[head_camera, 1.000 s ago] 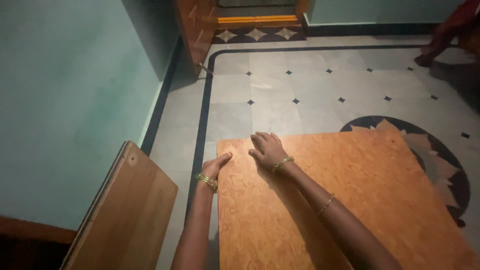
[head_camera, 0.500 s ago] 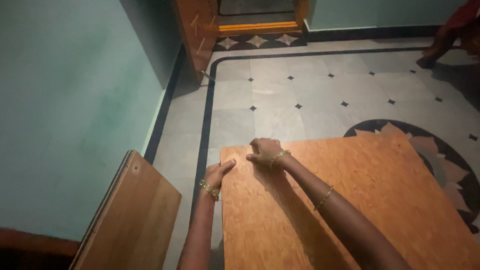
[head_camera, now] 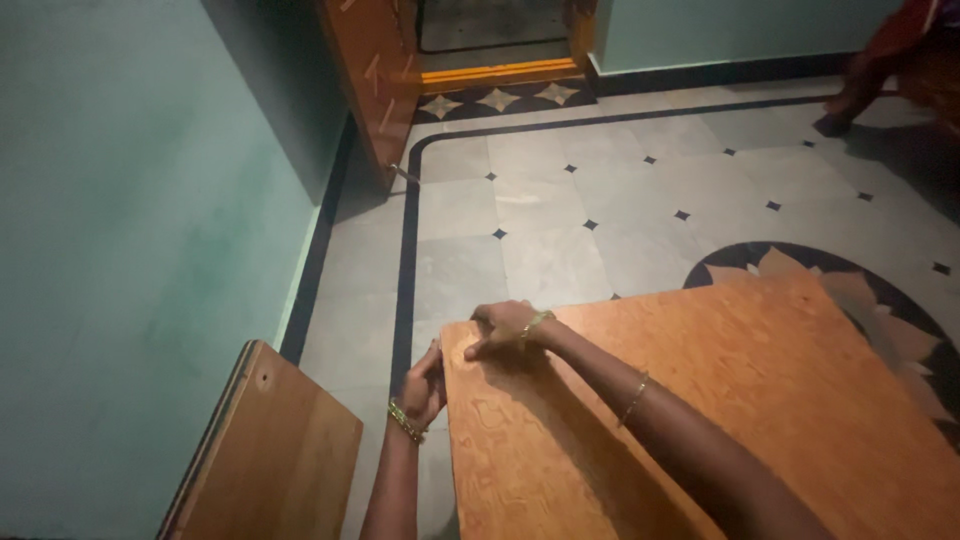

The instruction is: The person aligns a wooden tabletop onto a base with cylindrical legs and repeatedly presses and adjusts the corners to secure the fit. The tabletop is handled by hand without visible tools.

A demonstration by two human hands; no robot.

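A large orange-brown wooden board [head_camera: 760, 400] lies flat in front of me above the tiled floor. My left hand [head_camera: 424, 382] grips its left edge near the far corner, fingers curled against the side. My right hand [head_camera: 503, 327] rests on top of the board at that same far-left corner, fingers bent and pressing on the surface. Both wrists carry gold bangles.
A second wooden panel [head_camera: 270, 460] leans against the green wall [head_camera: 130, 250] at lower left. The grey tiled floor [head_camera: 560, 220] has a dark border and a round inlay [head_camera: 860, 290]. An open wooden door [head_camera: 375, 80] stands at the back. A person's foot [head_camera: 835, 122] is at upper right.
My right hand has slid towards the far-left corner of the board and its fingers have curled. The left hand has stayed on the board's left edge. The view has shifted a little.
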